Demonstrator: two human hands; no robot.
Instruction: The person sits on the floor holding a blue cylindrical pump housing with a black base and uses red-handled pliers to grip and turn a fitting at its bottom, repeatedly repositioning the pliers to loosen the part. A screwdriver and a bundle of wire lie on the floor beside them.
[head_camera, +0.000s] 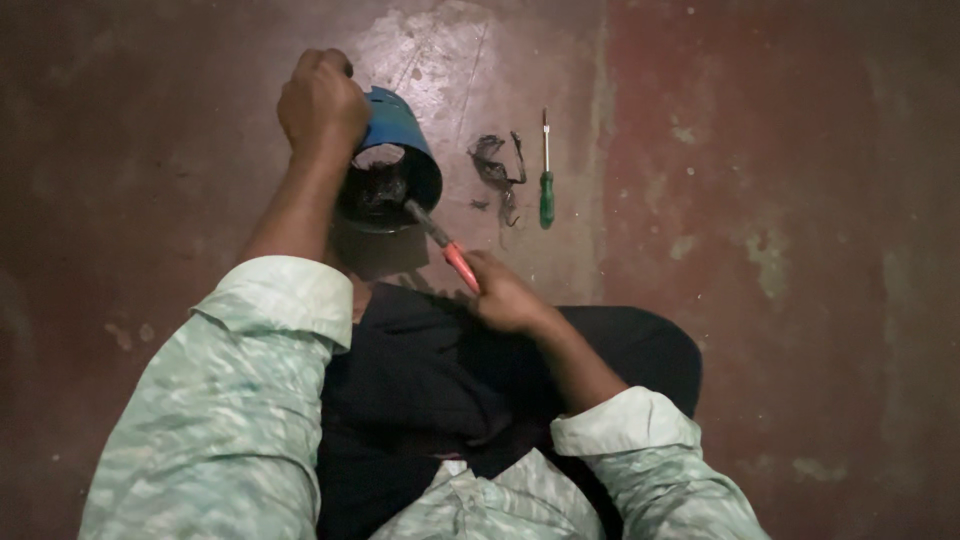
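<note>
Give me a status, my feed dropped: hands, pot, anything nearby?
Left hand grips blue pot, tilted. Right hand pokes red-handled tool inside. Green screwdriver and black scraps on floor beside.

A green-handled screwdriver (546, 180) lies on the floor (780, 200) — beside dark scraps (497, 170) (tangled).

This looks like a rough home or backyard repair spot rather than a fitted workshop: the person sits right on a worn, stained reddish-brown concrete floor (760, 200), with a green-handled screwdriver (546, 185) and black scraps of torn material (495, 165) lying loose on it.
</note>
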